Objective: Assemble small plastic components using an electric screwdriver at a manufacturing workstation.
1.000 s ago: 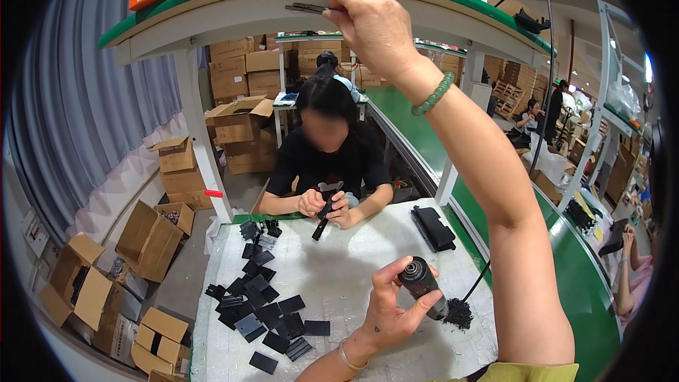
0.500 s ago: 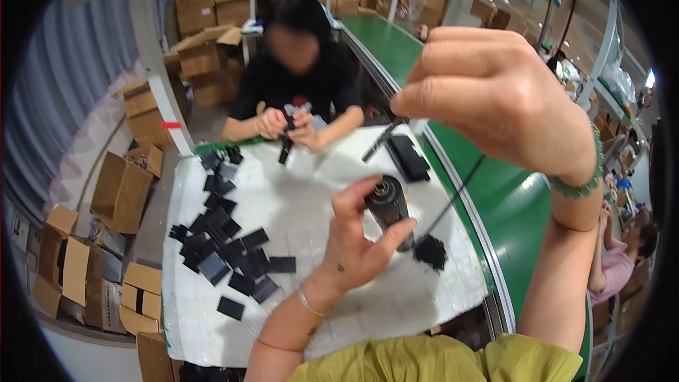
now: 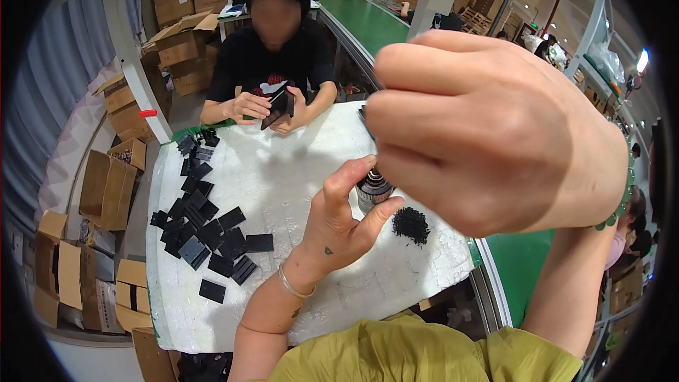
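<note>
In the head view, the left hand grasps a black cylindrical tool, collar up, above the white surface. The right hand curls beside the collar, partly hiding it; whether its grip encloses anything, I cannot tell. Work seems early: black plates and small black pieces lie loose, apparently unhandled.
</note>
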